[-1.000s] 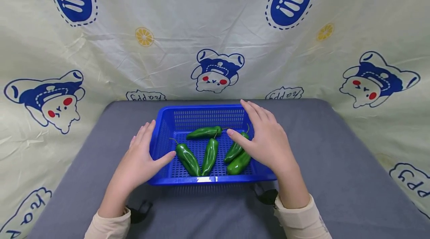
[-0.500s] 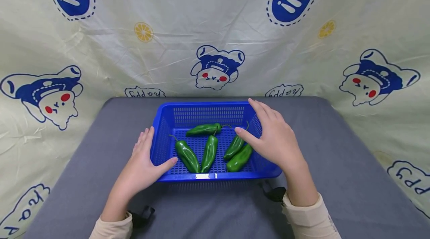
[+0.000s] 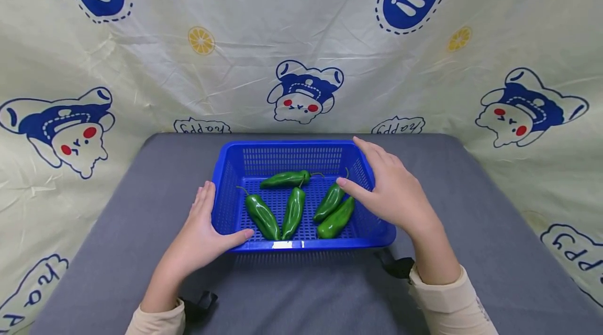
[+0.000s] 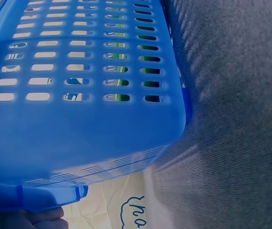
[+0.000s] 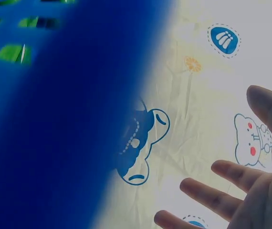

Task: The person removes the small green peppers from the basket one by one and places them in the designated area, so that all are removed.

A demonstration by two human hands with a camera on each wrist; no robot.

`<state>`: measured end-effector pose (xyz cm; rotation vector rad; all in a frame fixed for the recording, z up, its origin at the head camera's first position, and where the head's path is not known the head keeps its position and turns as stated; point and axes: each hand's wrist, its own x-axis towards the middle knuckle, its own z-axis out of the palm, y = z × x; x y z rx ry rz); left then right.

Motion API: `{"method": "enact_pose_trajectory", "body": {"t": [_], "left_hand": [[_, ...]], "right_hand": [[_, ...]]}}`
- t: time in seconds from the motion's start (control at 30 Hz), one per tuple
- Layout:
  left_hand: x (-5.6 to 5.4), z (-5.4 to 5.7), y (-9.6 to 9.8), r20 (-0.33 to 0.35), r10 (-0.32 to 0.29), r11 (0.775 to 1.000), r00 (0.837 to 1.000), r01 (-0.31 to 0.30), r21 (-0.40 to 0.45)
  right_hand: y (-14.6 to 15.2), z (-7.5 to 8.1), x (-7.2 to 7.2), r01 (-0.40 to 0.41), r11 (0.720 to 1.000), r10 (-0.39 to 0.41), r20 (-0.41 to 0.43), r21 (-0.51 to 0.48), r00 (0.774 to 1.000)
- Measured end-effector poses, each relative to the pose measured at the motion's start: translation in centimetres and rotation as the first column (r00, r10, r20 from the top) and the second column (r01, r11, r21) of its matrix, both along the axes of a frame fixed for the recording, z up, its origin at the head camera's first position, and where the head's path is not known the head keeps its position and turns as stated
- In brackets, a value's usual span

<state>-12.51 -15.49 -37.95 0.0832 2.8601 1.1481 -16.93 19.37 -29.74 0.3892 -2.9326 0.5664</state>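
A blue plastic basket [image 3: 301,245] with slotted walls sits on the grey cloth, several green peppers [image 3: 294,213] lying inside it. Along its left rim the left hand [image 3: 202,230] lies with straight fingers, and its thumb reaches over the front left corner. Fingertips [image 4: 49,217] show below the rim in the left wrist view, partly hidden. Over at the right rim, the right hand [image 3: 394,188] has its fingers extended and its thumb spread toward the peppers. The right wrist view shows those fingers [image 5: 212,195] spread, holding nothing, with the blurred basket wall beside them.
Grey cloth [image 3: 471,251] covers the table around the basket. Behind and at both sides hangs a pale printed curtain [image 3: 301,21]. Dark straps [image 3: 200,306] show near the left wrist.
The right hand has shifted right, showing more of the basket's right rim. The left thumb has slid slightly right and down near the front corner. The view has tilted a little.
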Motion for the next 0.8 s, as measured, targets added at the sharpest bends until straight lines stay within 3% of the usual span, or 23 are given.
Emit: {"method": "enact_pose_trajectory", "body": {"t": [0.47, 0.8], "left_hand": [[0.0, -0.2, -0.1, 0.005, -0.007, 1.0, 1.0, 0.007, 0.013], [0.1, -0.2, 0.0, 0.014, -0.002, 1.0, 1.0, 0.002, 0.02]], "right_hand": [[-0.1, 1.9, -0.8, -0.044, 0.995, 0.042, 0.031, 0.085, 0.999], [0.3, 2.2, -3.1, -0.162, 0.987, 0.162, 0.129, -0.009, 0.978]]}}
